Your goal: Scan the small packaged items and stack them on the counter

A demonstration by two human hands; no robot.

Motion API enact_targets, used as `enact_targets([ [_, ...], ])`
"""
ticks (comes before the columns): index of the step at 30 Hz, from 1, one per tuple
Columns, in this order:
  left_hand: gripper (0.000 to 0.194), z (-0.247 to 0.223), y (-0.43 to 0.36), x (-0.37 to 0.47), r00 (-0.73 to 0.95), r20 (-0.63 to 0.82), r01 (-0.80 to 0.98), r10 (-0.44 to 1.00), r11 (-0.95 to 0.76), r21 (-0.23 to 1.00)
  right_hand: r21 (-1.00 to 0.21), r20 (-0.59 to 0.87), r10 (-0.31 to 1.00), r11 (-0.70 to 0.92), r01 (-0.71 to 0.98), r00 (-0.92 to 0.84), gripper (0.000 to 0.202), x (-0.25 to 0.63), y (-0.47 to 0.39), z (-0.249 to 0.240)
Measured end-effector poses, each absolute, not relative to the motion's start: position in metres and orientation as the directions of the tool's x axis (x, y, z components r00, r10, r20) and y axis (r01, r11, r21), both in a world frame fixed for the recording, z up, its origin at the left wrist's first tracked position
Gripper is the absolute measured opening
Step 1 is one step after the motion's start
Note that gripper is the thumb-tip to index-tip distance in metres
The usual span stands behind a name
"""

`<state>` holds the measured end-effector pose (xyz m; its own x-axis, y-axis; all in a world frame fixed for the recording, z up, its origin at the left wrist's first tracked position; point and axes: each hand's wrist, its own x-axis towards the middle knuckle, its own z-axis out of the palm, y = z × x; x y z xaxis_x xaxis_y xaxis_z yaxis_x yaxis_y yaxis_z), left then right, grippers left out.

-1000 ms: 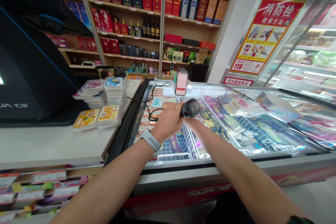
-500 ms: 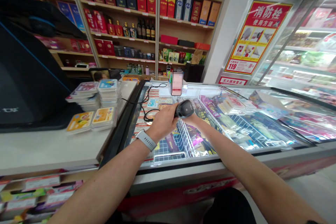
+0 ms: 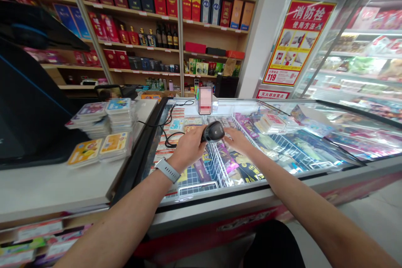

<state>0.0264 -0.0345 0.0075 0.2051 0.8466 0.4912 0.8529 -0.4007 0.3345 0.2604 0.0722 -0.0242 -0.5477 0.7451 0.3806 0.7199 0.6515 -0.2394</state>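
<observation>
My left hand (image 3: 190, 145), with a grey watch band on its wrist, is wrapped round a black handheld barcode scanner (image 3: 213, 131) above the glass top of a chest freezer (image 3: 270, 192). The rounded head of the scanner faces up toward me. Close to its right side is my right hand (image 3: 238, 141), fingers stretched toward the scanner and apart, with nothing visible in them; the fingertips are partly hidden. A black cable (image 3: 166, 127) loops over the glass to the left. Beyond the hands a phone (image 3: 205, 101) stands upright, its screen blurred.
Stacks of packed cards (image 3: 118, 115) sit on the white counter (image 3: 84, 186) at the left, beside a dark till machine (image 3: 28, 104). More packs (image 3: 272, 123) lie on the freezer glass at the right. Shelves of boxes and bottles (image 3: 168, 35) stand behind.
My right hand has come out from behind the scanner to its right side, so its fingers show. The scanner stays in my left hand. The view has shifted slightly to the right.
</observation>
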Motion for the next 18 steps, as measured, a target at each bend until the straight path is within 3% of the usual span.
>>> enact_targets([
  [18,0.054,0.006,-0.034,0.026,0.220,0.490,0.846,0.844,-0.415,0.334,-0.143,0.652,0.715,0.442,0.885,-0.252,0.038,0.336,0.079,-0.023],
])
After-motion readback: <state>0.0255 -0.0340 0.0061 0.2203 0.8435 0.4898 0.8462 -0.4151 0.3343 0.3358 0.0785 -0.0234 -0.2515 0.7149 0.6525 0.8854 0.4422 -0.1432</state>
